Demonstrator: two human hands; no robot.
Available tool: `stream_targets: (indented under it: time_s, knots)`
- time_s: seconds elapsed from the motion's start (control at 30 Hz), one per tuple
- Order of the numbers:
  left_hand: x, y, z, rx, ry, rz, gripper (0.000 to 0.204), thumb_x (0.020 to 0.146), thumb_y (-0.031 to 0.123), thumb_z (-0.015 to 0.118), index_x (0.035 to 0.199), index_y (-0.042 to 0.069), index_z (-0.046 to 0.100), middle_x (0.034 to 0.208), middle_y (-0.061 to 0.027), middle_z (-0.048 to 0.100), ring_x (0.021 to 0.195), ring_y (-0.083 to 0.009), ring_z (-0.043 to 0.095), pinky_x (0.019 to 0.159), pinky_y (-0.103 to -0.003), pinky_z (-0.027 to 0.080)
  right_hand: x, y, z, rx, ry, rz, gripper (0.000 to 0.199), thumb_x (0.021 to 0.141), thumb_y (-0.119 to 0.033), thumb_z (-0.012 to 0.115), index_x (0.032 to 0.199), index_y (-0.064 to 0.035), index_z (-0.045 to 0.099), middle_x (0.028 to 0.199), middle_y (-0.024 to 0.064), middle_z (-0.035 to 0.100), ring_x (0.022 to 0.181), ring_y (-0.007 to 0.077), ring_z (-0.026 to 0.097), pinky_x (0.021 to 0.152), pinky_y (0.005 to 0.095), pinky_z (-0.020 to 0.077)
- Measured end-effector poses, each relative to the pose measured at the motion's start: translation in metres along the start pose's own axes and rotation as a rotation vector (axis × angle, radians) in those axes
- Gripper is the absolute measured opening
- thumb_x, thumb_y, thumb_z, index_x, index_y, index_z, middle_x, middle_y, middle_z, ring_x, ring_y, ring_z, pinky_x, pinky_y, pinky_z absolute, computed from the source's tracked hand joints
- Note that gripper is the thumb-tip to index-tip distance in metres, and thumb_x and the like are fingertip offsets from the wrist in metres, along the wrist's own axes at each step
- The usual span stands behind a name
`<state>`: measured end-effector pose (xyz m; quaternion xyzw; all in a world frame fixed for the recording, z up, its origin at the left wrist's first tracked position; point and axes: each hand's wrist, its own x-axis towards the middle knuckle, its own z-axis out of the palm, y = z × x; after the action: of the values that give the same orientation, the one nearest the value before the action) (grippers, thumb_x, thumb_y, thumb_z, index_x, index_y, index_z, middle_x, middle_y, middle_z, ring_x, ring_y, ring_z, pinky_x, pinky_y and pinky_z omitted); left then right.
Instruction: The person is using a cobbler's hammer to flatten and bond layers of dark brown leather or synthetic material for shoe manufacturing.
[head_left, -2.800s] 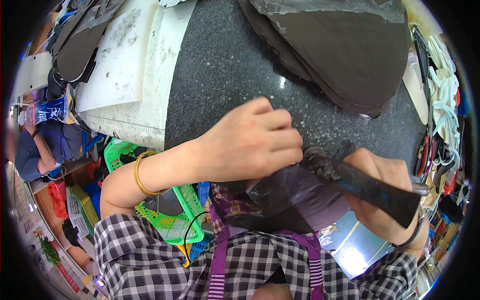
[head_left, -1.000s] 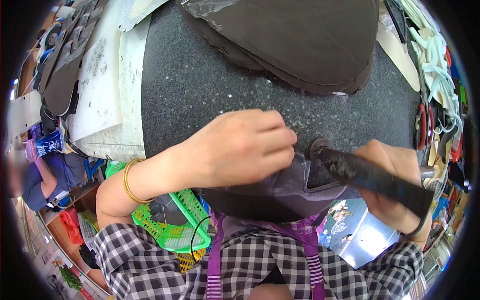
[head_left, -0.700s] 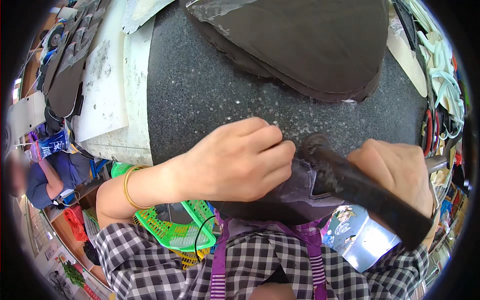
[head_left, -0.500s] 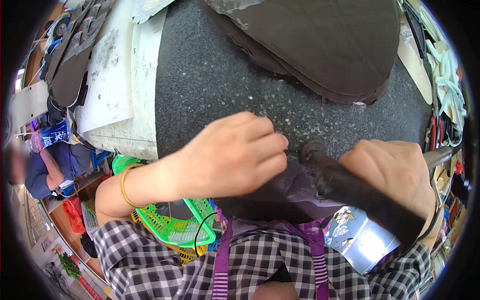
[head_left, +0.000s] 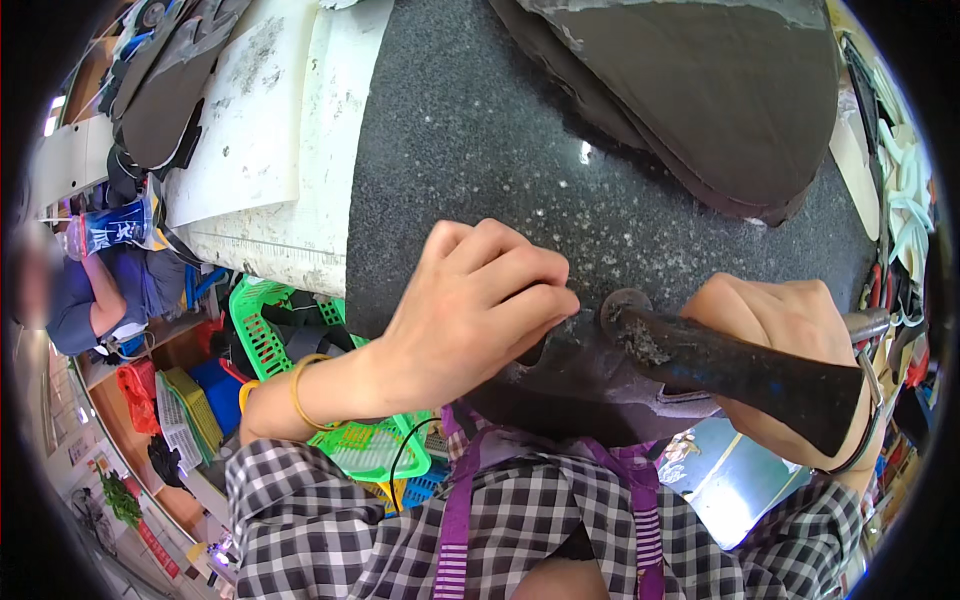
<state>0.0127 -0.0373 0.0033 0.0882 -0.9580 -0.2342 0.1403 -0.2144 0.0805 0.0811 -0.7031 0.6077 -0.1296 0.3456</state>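
My right hand [head_left: 775, 320] is wrapped round the handle of a dark hammer [head_left: 760, 372]. The hammer's round face [head_left: 625, 308] is down at the dark piece of shoe material [head_left: 590, 395], which lies at the near edge of the black stone slab [head_left: 470, 150]; whether they touch I cannot tell. Just left of the hammer face, my left hand [head_left: 485, 300] is closed, thumb and fingers pinching the same piece. Its fingertips are partly hidden. Farther off on the slab lies a stack of dark brown shoe-shaped pieces [head_left: 700, 110].
White sheets [head_left: 250, 120] and more dark cut pieces [head_left: 165, 125] lie to the left. Below are green plastic baskets [head_left: 375, 450]. Pale strips and tools [head_left: 895, 190] crowd the right edge. Another person [head_left: 90, 290] sits at far left.
The hammer, blurred before, now shows sharply with its face at the piece. My left fingers have shifted and bent into a tighter pinch. The whole view has moved slightly.
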Motion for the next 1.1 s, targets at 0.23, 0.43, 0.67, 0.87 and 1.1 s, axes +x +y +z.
stream_targets:
  time_s: [0.23, 0.43, 0.67, 0.87, 1.1]
  knots:
    - [-0.002, 0.014, 0.006, 0.192, 0.114, 0.147, 0.019, 0.061, 0.015, 0.065, 0.078, 0.007, 0.063, 0.096, -0.0065, 0.064, 0.084, -0.0232, 0.060, 0.068, -0.035, 0.047, 0.004, -0.008, 0.003, -0.168, 0.152, -0.011, 0.018, 0.075, -0.018, 0.067, 0.081, -0.0046, 0.057, 0.067, 0.0092, 0.054, 0.061, 0.0294, 0.058, 0.056, 0.0382, 0.0435]
    - [0.005, 0.031, -0.008, 0.210, -0.100, 0.129, 0.020, 0.060, 0.014, 0.064, 0.074, 0.002, 0.059, 0.095, -0.0110, 0.063, 0.081, -0.0249, 0.058, 0.068, -0.037, 0.046, 0.012, -0.017, 0.006, -0.218, 0.076, -0.035, 0.017, 0.075, -0.017, 0.066, 0.077, -0.0044, 0.054, 0.067, 0.0100, 0.053, 0.060, 0.0301, 0.059, 0.054, 0.0403, 0.0443]
    - [-0.010, 0.033, 0.010, 0.152, 0.022, -0.077, 0.029, 0.067, 0.011, 0.070, 0.095, 0.004, 0.065, 0.094, -0.0045, 0.061, 0.080, -0.0212, 0.057, 0.073, -0.036, 0.038, 0.010, -0.010, 0.015, -0.014, 0.095, 0.019, 0.018, 0.076, -0.014, 0.067, 0.077, -0.0023, 0.054, 0.067, 0.0120, 0.054, 0.060, 0.0318, 0.060, 0.053, 0.0401, 0.0453]
    - [-0.021, 0.026, 0.020, -0.010, 0.229, -0.178, 0.026, 0.067, 0.012, 0.077, 0.092, 0.009, 0.069, 0.089, 0.0000, 0.063, 0.082, -0.0193, 0.057, 0.075, -0.035, 0.036, 0.006, -0.013, 0.007, -0.041, 0.081, 0.029, 0.016, 0.075, -0.012, 0.065, 0.080, -0.0024, 0.054, 0.068, 0.0119, 0.054, 0.062, 0.0317, 0.060, 0.055, 0.0394, 0.0455]
    - [-0.031, 0.029, 0.022, 0.275, 0.255, -0.017, 0.020, 0.070, 0.013, 0.067, 0.088, 0.005, 0.070, 0.088, 0.0004, 0.062, 0.081, -0.0151, 0.060, 0.070, -0.032, 0.034, 0.016, -0.005, 0.007, -0.009, 0.097, -0.063, 0.014, 0.073, -0.010, 0.066, 0.081, -0.0048, 0.055, 0.072, 0.0125, 0.056, 0.064, 0.0324, 0.060, 0.058, 0.0404, 0.0460]
